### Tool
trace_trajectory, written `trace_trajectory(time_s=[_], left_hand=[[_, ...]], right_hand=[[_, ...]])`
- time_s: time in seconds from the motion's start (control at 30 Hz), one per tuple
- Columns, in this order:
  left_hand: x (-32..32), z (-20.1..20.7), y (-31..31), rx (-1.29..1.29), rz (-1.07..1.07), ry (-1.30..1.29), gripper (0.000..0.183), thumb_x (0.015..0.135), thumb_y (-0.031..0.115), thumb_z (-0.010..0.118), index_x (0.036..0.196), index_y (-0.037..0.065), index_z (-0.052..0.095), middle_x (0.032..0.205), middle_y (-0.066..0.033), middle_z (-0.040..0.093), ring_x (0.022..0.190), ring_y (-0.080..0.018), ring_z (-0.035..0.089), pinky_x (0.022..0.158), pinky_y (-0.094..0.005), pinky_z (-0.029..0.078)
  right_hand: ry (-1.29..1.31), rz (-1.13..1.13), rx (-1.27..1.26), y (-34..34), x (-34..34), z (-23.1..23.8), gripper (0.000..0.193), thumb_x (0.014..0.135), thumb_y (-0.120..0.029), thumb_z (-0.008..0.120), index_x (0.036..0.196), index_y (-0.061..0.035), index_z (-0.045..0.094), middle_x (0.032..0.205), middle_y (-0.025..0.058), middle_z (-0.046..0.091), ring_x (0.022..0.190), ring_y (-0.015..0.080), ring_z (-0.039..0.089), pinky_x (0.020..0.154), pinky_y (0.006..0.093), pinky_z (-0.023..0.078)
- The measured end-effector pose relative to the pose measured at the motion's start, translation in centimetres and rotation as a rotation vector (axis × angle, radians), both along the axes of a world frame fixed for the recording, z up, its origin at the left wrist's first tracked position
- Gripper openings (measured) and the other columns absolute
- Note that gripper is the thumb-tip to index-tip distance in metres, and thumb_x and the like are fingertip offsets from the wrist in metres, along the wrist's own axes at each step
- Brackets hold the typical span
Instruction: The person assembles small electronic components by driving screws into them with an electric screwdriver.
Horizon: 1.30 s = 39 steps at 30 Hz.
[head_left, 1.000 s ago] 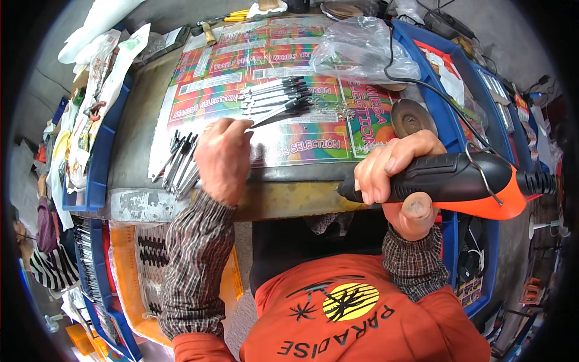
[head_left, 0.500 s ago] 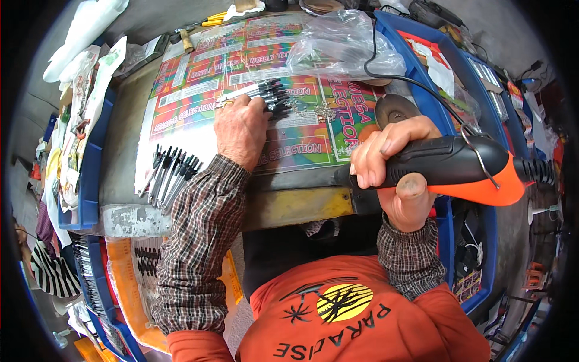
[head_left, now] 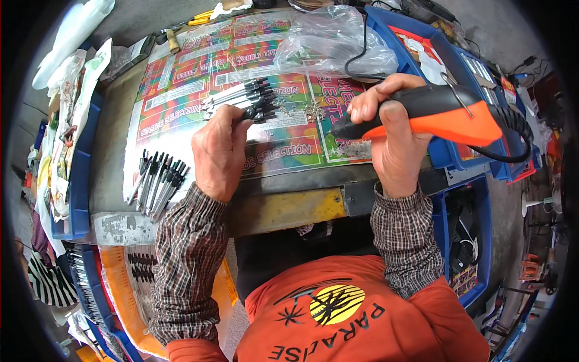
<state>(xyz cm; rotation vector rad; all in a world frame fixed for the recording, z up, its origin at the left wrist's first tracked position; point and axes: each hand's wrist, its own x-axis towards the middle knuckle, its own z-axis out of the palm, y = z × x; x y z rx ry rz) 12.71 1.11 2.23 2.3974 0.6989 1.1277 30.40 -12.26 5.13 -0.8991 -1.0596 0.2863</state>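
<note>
My right hand [head_left: 395,130] is wrapped round a black and orange electric screwdriver [head_left: 446,123], its nose turned to the left over the printed sheet [head_left: 283,154]. The thumb lies along its orange side. At the near edge of a pile of silver pens with black ends [head_left: 232,96], my left hand [head_left: 220,151] pinches a pen [head_left: 249,113] between thumb and forefinger; its black end shows and the rest is mostly hidden. A second bunch of pens [head_left: 160,181] lies left of that hand. Small metal parts [head_left: 313,110], too tiny to identify, are scattered right of the pile.
A clear plastic bag [head_left: 335,45] lies at the back of the bench. Blue bins [head_left: 401,39] line the right side, with another blue bin [head_left: 81,175] at the left. The screwdriver's black cable [head_left: 525,136] loops at the right. Below the bench's front edge hangs an orange bag [head_left: 120,283].
The left hand has drawn back toward me and slightly left, now pinching a pen. The right hand has raised the screwdriver away from me, turning its orange side downward and toward view.
</note>
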Motion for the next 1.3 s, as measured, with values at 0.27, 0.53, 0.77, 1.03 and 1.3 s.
trace_trajectory(time_s=[0.27,0.53,0.77,1.03,1.3], left_hand=[[-0.5,-0.1,-1.6,-0.462,0.004,-0.033,0.018,0.074,0.003,0.066,0.091,-0.001,0.06,0.07,-0.0107,0.061,0.061,-0.0163,0.058,0.057,-0.0274,0.046],[-0.2,-0.5,-2.3,-0.475,-0.08,-0.069,0.016,0.074,0.002,0.065,0.088,0.0,0.061,0.071,-0.0102,0.06,0.06,-0.0153,0.058,0.056,-0.0269,0.045],[0.5,-0.4,-3.3,-0.2,-0.223,0.072,0.019,0.071,0.0,0.065,0.09,0.003,0.063,0.076,-0.0094,0.058,0.061,-0.0181,0.056,0.055,-0.0267,0.044],[1.8,-0.9,-3.7,0.029,-0.306,0.188,0.017,0.069,0.0,0.064,0.085,0.004,0.061,0.075,-0.0111,0.057,0.062,-0.0265,0.058,0.055,-0.0333,0.046],[2.5,-1.3,-4.0,0.047,-0.234,0.181,0.016,0.065,0.001,0.066,0.076,0.003,0.053,0.069,-0.0104,0.053,0.06,-0.0272,0.056,0.053,-0.0348,0.045]], right_hand=[[0.153,0.063,0.104,1.6,0.5,-0.8,0.025,0.078,-0.004,0.066,0.096,-0.001,0.049,0.076,0.0052,0.057,0.068,0.0124,0.057,0.066,0.0266,0.048],[0.173,0.073,0.122,1.7,0.4,-0.8,0.025,0.077,-0.002,0.065,0.096,-0.0011,0.048,0.074,0.0068,0.057,0.069,0.0139,0.058,0.068,0.0284,0.049],[0.218,0.142,0.176,1.0,0.1,-0.4,0.022,0.08,-0.005,0.063,0.095,-0.0007,0.047,0.071,0.0082,0.055,0.066,0.017,0.056,0.069,0.0326,0.048],[0.275,0.206,0.184,0.4,-0.3,-0.1,0.027,0.083,-0.019,0.062,0.096,-0.002,0.046,0.069,0.0078,0.053,0.065,0.017,0.052,0.066,0.034,0.046],[0.287,0.216,0.209,0.1,-0.5,0.1,0.033,0.083,-0.025,0.063,0.097,-0.0015,0.044,0.068,0.0086,0.052,0.063,0.0176,0.052,0.064,0.0341,0.046]])
